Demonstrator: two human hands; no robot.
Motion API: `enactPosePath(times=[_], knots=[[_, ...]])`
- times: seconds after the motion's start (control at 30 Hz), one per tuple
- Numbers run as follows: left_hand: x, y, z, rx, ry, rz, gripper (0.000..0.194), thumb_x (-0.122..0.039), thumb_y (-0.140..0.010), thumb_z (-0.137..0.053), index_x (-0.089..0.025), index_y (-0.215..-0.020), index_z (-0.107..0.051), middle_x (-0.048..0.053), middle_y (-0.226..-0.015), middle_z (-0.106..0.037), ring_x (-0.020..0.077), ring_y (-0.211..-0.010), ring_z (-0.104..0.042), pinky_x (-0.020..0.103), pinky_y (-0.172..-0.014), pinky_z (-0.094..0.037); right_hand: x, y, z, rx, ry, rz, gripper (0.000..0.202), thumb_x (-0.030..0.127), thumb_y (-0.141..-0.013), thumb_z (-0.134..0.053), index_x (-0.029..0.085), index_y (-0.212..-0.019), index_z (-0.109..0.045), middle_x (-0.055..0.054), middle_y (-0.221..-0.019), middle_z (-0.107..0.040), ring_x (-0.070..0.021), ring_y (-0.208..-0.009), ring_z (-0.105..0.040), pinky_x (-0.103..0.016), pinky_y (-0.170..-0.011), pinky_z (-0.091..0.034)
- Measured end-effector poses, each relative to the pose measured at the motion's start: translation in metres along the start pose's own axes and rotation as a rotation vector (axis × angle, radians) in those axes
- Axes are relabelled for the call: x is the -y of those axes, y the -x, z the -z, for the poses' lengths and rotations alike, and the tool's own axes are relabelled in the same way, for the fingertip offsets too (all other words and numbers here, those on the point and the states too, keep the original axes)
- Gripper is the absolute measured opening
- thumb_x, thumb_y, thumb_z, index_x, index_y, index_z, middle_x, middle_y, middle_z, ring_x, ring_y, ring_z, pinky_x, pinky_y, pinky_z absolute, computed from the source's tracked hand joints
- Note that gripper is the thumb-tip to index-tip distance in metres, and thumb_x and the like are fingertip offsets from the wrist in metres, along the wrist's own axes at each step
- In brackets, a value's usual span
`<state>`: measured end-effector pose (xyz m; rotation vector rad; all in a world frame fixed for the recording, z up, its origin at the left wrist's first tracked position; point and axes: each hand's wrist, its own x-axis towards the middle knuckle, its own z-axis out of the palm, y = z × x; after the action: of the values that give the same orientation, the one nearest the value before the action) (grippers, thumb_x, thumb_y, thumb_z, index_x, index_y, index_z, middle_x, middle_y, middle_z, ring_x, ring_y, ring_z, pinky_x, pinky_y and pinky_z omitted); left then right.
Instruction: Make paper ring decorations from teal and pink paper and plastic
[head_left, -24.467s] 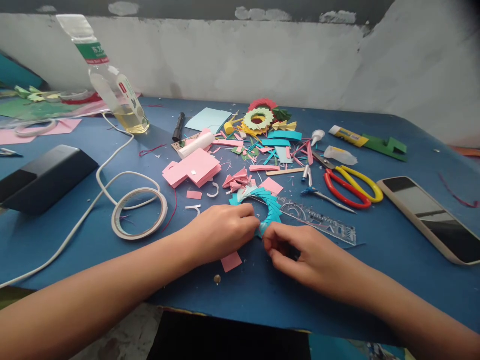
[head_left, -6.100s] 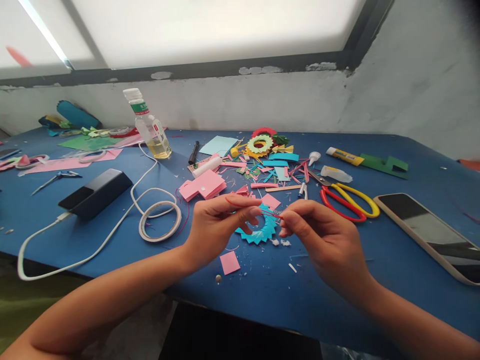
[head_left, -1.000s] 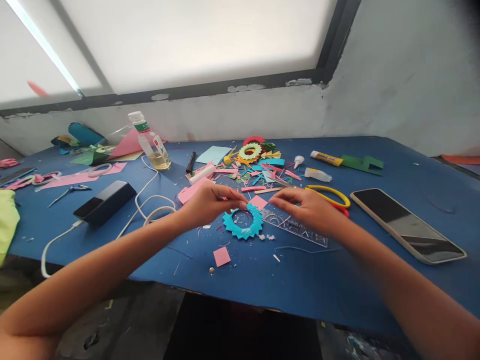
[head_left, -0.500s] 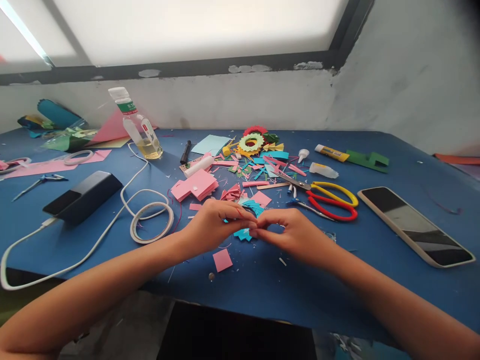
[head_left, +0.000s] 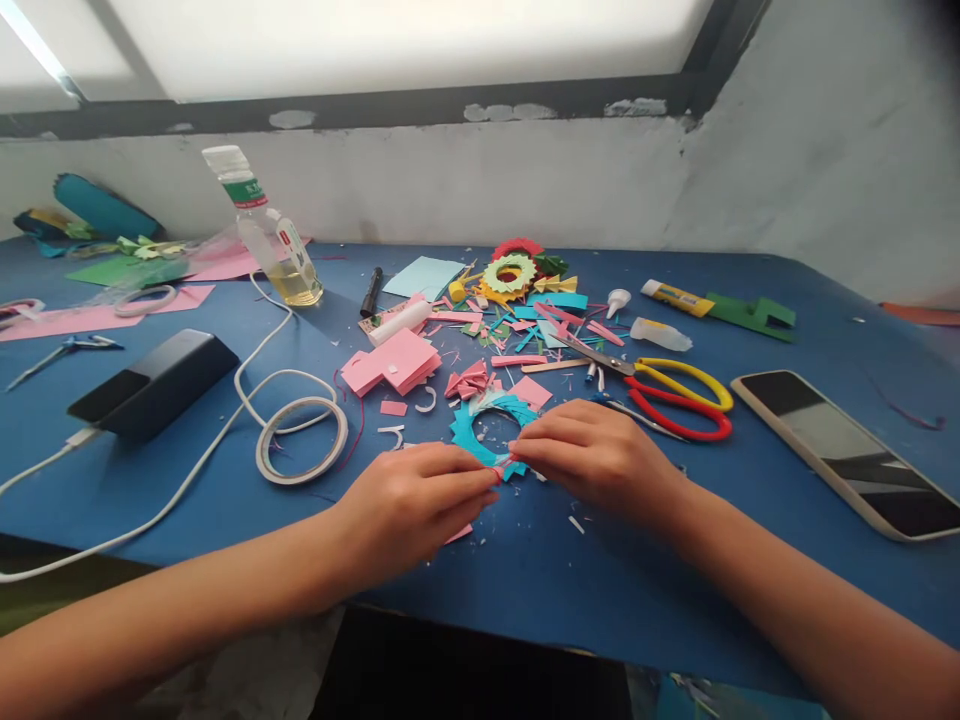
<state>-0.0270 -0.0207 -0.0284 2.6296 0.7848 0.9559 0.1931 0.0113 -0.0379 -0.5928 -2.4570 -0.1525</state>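
Observation:
My left hand [head_left: 420, 505] is closed in a pinch, its fingertips over the near edge of a toothed ring of folded blue paper [head_left: 469, 432]. Facing it from the other side, my right hand [head_left: 600, 455] pinches too. Between the fingertips shows a small pinkish piece [head_left: 504, 464], likely paper; the fingers hide most of it. The blue ring lies flat on the table under the hands. A pink paper square [head_left: 459, 534] is partly covered by my left hand. Just beyond the ring sit folded pink paper pieces [head_left: 468, 380].
Scissors [head_left: 660, 385] with red and yellow handles lie right of the ring, then a phone [head_left: 847, 450]. Leftward are a tape roll [head_left: 264, 445], a white cable [head_left: 240, 385], a dark box-shaped device [head_left: 154, 385] and a bottle [head_left: 281, 255]. Paper scraps [head_left: 495, 325] cover the back middle.
Both hands have come down and nearer, the left one turning palm-down. More of the blue ring now shows, while the near pink square has become mostly covered. The view has shifted slightly.

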Motion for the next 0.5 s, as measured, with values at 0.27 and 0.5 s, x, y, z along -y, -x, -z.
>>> enactPosePath(times=[0.27, 0.5], knots=[[-0.026, 0.019, 0.009, 0.099, 0.105, 0.135, 0.014, -0.013, -0.081, -0.055, -0.015, -0.088, -0.067, 0.005, -0.079, -0.070, 0.0124, -0.070, -0.064, 0.018, -0.064, -0.051, -0.001, -0.002, 0.001, 0.052, 0.032, 0.159, 0.024, 0.009, -0.088, -0.041, 0.012, -0.089, -0.064, -0.006, -0.081, -0.069, -0.0163, -0.074, -0.061, -0.030, -0.065, -0.050], [-0.001, -0.013, 0.003, 0.302, 0.204, 0.654, 0.030, -0.045, -0.074, -0.062, -0.018, -0.086, -0.065, 0.001, -0.071, -0.067, 0.0120, -0.055, -0.058, 0.019, -0.047, -0.043, 0.000, 0.000, -0.004, -0.017, -0.013, 0.099, 0.012, 0.010, -0.083, -0.053, 0.014, -0.089, -0.062, -0.005, -0.079, -0.069, -0.0142, -0.070, -0.059, -0.028, -0.065, -0.049]])
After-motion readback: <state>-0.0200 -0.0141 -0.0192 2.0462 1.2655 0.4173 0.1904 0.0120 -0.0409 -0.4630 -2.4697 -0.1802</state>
